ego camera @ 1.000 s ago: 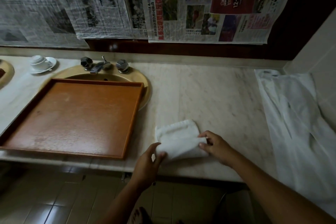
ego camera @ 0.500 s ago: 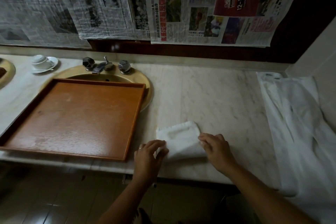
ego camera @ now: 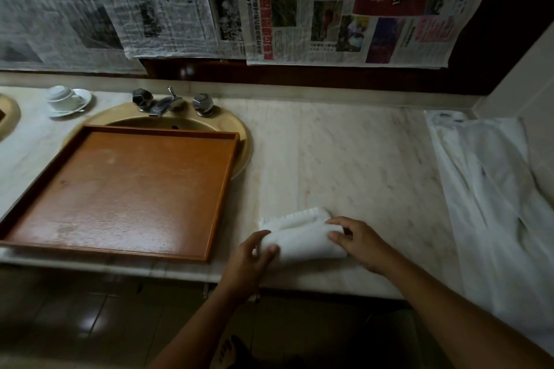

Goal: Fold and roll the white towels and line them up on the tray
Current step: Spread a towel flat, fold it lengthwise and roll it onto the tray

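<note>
A small white towel (ego camera: pixel 302 238) lies partly rolled on the marble counter (ego camera: pixel 344 165) near its front edge. My left hand (ego camera: pixel 254 255) grips the roll's left end, fingers curled over it. My right hand (ego camera: pixel 358 241) presses on the roll's right end. A flat strip of the towel still shows behind the roll. The brown wooden tray (ego camera: pixel 120 189) sits to the left, over a sink, with nothing in it.
A large white plastic bag (ego camera: pixel 491 204) lies along the counter's right side. A tan sink (ego camera: pixel 244 141) with a chrome tap (ego camera: pixel 168 102) pokes out behind the tray. A cup on a saucer (ego camera: pixel 67 99) stands at the back left. Newspapers cover the wall.
Both hands have rolled the towel's near edge away from me, so the flat folded towel is now mostly a thick roll. The camera has shifted slightly.
</note>
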Available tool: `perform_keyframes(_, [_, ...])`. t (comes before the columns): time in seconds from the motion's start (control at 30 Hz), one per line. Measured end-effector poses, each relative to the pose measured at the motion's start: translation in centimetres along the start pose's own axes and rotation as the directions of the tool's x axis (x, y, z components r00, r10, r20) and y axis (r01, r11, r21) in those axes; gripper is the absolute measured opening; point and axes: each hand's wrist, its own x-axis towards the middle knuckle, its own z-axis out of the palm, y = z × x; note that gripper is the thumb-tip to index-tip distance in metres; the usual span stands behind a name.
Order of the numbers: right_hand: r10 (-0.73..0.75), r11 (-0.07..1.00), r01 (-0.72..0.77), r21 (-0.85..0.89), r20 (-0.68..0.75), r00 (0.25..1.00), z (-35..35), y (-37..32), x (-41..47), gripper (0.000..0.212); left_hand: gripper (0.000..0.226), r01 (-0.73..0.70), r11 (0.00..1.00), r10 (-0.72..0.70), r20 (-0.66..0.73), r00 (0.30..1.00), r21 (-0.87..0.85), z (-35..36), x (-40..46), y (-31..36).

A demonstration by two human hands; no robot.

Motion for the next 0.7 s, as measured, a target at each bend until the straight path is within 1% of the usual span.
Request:
perform_keyframes(0.07, [0.040, 0.999, -0.040, -0.006, -0.001, 0.999, -0.2, -0.4, 0.8, 0.033, 0.029, 0.024, 0.999, -0.023, 0.024, 0.999, -0.027, -0.5, 0.9, 1.2])
perform_keyframes(0.1, [0.048, 0.999, -0.048, 0.000, -0.014, 0.999, -0.3, -0.5, 1.1, 0.032, 0.027, 0.032, 0.999, -0.031, 0.027, 0.999, -0.029, -0.7, 1.3, 1.3])
perform_keyframes(0.13, [0.037, 0.999, -0.037, -0.015, -0.048, 0.998, -0.3, -0.6, 1.2, 0.031, 0.030, 0.038, 0.999, -0.038, 0.017, 0.999, -0.026, -0.7, 1.5, 1.3])
perform_keyframes(0.2, [-0.061, 0.988, 0.031, -0.152, -0.198, 0.978, 0.2, -0.6, 1.0, 0.023, 0.040, 0.036, 0.999, -0.034, -0.084, 0.996, 0.025, -0.5, 1.3, 0.9])
perform_keyframes(0.23, [-0.148, 0.964, 0.076, -0.253, -0.277, 0.949, 0.7, -0.6, 0.8, 0.018, 0.040, 0.002, 0.996, 0.012, -0.152, 0.988, 0.095, -0.1, 1.2, 0.5])
perform_keyframes(0.27, [-0.235, 0.935, 0.122, -0.334, -0.320, 0.918, 1.3, -0.4, 0.5, 0.018, 0.035, -0.051, 0.983, 0.086, -0.198, 0.976, 0.174, 0.4, 1.0, 0.2])
perform_keyframes(0.33, [-0.336, 0.886, 0.179, -0.427, -0.328, 0.883, 2.1, 0.1, -0.4, 0.030, 0.029, -0.142, 0.944, 0.217, -0.238, 0.947, 0.296, 0.8, 0.5, 0.1])
perform_keyframes(0.4, [-0.352, 0.870, 0.201, -0.451, -0.281, 0.893, 2.2, 0.9, -1.3, 0.038, 0.042, -0.178, 0.891, 0.284, -0.205, 0.937, 0.418, 0.6, 0.1, -0.1])
perform_keyframes(0.43, [-0.330, 0.883, 0.205, -0.423, -0.248, 0.911, 2.0, 1.2, -1.8, 0.039, 0.050, -0.190, 0.858, 0.300, -0.167, 0.939, 0.477, 0.4, -0.2, -0.2])
perform_keyframes(0.47, [-0.304, 0.901, 0.209, -0.380, -0.208, 0.930, 1.8, 1.5, -2.2, 0.044, 0.057, -0.197, 0.835, 0.299, -0.122, 0.946, 0.514, 0.1, -0.4, -0.5])
perform_keyframes(0.5, [-0.277, 0.918, 0.206, -0.340, -0.176, 0.944, 1.8, 1.9, -2.6, 0.052, 0.061, -0.211, 0.830, 0.292, -0.079, 0.953, 0.516, -0.1, -0.6, -0.6])
perform_keyframes(0.53, [-0.251, 0.934, 0.196, -0.298, -0.161, 0.954, 1.9, 2.0, -2.9, 0.057, 0.062, -0.227, 0.843, 0.284, -0.045, 0.958, 0.487, -0.1, -0.8, -0.7])
perform_keyframes(0.57, [-0.210, 0.955, 0.167, -0.245, -0.161, 0.964, 2.0, 2.1, -3.0, 0.058, 0.060, -0.241, 0.864, 0.277, -0.018, 0.961, 0.441, -0.1, -1.1, -0.8])
perform_keyframes(0.63, [-0.139, 0.986, 0.121, -0.117, -0.166, 0.976, 1.9, 1.8, -3.0, 0.051, 0.056, -0.245, 0.915, 0.259, -0.001, 0.966, 0.319, 0.0, -1.5, -0.8])
perform_keyframes(0.7, [-0.083, 0.997, 0.082, -0.013, -0.128, 0.988, 1.6, 1.2, -3.0, 0.042, 0.055, -0.178, 0.966, 0.185, -0.020, 0.983, 0.185, 0.1, -1.5, -1.0])
